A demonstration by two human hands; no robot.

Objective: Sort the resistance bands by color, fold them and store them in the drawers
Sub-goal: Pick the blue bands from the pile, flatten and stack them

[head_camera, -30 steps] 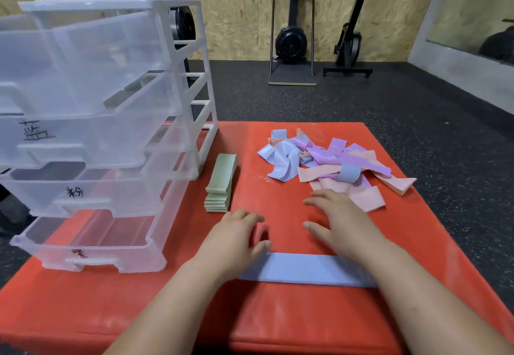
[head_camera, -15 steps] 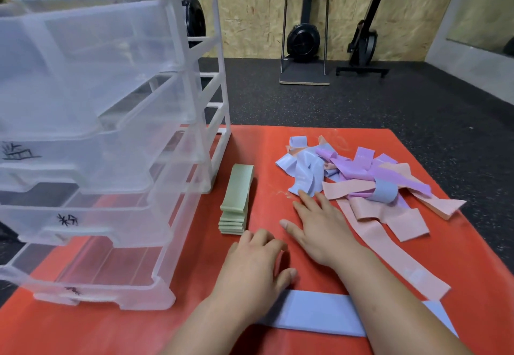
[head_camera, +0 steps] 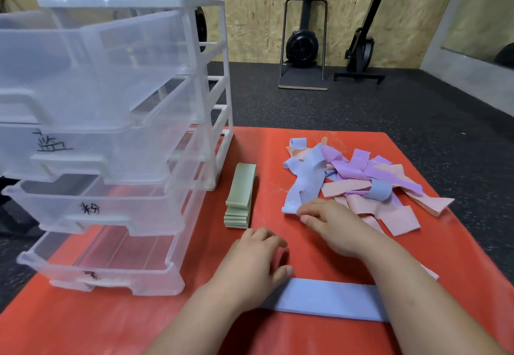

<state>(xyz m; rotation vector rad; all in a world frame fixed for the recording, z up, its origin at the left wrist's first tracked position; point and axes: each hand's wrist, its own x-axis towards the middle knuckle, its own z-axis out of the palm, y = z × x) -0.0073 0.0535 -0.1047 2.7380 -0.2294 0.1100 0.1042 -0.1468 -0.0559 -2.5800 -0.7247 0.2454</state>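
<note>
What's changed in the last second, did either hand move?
The right hand reached forward to the pile, fingertips now at the near end of a loose blue band; no grip shows. The left hand, flat blue band, green stack and drawers stayed put.

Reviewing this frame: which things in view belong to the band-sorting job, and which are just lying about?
Belongs to the job:
clear drawer unit
stack of folded green bands
mixed pile of blue, purple and pink bands
flat blue band nearest the camera

Just lying about:
exercise machine on a stand by the back wall
black exercise machine beside it
</note>
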